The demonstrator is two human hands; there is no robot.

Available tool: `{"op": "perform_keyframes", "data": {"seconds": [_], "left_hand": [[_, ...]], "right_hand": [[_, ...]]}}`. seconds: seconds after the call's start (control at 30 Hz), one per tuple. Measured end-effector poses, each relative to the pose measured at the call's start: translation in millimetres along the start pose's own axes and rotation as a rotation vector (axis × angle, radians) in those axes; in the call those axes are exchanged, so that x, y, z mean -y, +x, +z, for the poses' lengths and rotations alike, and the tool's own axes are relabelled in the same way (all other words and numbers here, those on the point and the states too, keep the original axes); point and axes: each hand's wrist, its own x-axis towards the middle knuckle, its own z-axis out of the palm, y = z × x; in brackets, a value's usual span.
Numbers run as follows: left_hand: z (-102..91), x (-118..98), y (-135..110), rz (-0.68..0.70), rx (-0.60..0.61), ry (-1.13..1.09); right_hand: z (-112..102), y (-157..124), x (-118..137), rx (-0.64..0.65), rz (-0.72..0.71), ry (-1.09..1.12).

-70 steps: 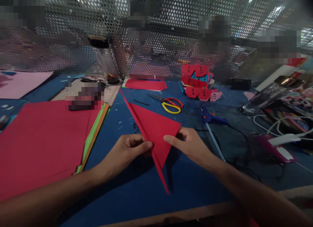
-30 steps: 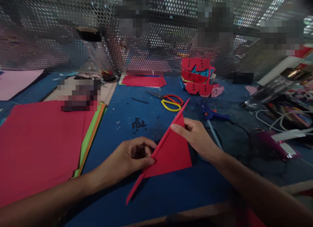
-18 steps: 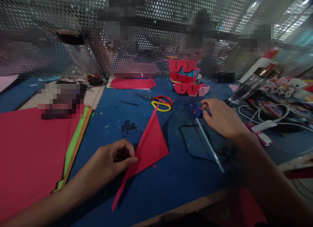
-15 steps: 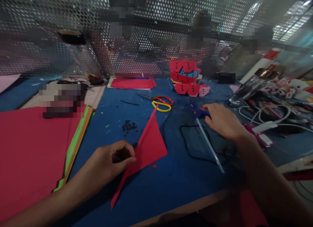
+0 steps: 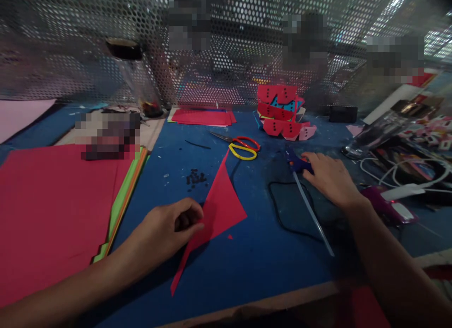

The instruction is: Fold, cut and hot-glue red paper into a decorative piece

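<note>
My left hand (image 5: 176,222) pinches the left edge of a folded red paper (image 5: 222,205) between thumb and fingers, tilting it above the table. A small red scrap (image 5: 230,236) lies beside its lower edge. My right hand (image 5: 328,175) is closed on the handle of a blue glue gun (image 5: 295,162), which rests on the table; part of the handle is hidden under the fingers. A long clear glue stick (image 5: 314,217) juts from the gun toward me. Scissors (image 5: 243,147) with one red and one yellow handle lie beyond the paper's tip.
Small black pieces (image 5: 196,177) lie left of the paper. Red sheets (image 5: 56,215) are stacked at left. Red paper shapes with black dots (image 5: 277,111) stand at the back. A black cord (image 5: 277,215), a glass jar (image 5: 377,130) and a purple device (image 5: 388,205) are at right.
The whole view has shifted, so things sit farther right in the picture. My left hand still pinches the red paper, and my right hand remains on the glue gun.
</note>
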Motion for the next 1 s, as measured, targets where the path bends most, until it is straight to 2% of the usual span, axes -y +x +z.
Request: {"op": "perform_keyframes", "data": {"seconds": [0.17, 0.33, 0.5, 0.57, 0.63, 0.83, 0.9, 1.0], "left_hand": [[1.0, 1.5, 0.2, -0.012, -0.002, 0.021], [1.5, 0.7, -0.1, -0.024, -0.009, -0.038], [0.8, -1.2, -0.1, -0.008, -0.017, -0.065], [0.3, -1.8, -0.2, -0.003, -0.020, -0.062], [-0.4, -2.0, -0.3, -0.004, -0.021, -0.045], [-2.3, -1.1, -1.1, -0.014, 0.003, 0.041], [-2.8, -1.5, -1.0, -0.018, 0.009, 0.079], [-3.2, -1.0, -0.6, -0.004, 0.019, 0.142]], "right_hand": [[2.1, -1.9, 0.6, -0.018, 0.062, 0.171], [1.4, 0.2, -6.9, -0.070, 0.132, 0.471], [-18.1, -0.6, 4.8, -0.118, 0.231, 0.655], [-29.3, -4.1, 18.5, -0.075, 0.205, 0.778], [-38.6, -8.7, 35.5, -0.010, 0.117, 0.926], [-52.5, -17.3, 88.1, 0.315, -0.163, 1.280], [-54.1, -17.0, 102.4, 0.412, -0.176, 1.430], [-54.6, -15.7, 117.9, 0.480, -0.154, 1.595]]}}
